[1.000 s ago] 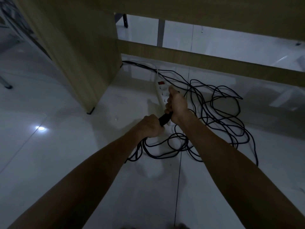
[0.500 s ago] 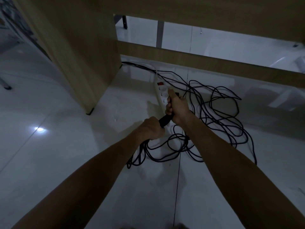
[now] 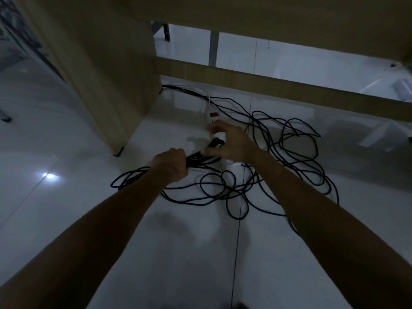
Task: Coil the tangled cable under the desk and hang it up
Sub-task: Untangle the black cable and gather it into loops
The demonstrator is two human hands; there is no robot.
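Note:
A long black cable (image 3: 292, 152) lies in a loose tangle on the glossy white floor under the desk. My left hand (image 3: 171, 167) grips a bundle of gathered cable loops (image 3: 200, 158); more loops trail out to the left behind my wrist. My right hand (image 3: 233, 142) hovers just past the bundle's end with its fingers spread, the thumb touching the strands. The end of the loops shows dark between its thumb and fingers.
A white power strip (image 3: 213, 115) with a red switch lies on the floor just beyond my right hand. The desk's wooden side panel (image 3: 100, 74) stands at the left, and a wooden crossbar (image 3: 289, 85) runs across the back. The desktop's underside fills the top.
My right hand has loosened its grip on the bundle and spread its fingers. My left hand has shifted left with the bundle, and the gathered loops now spread out to the left on the floor.

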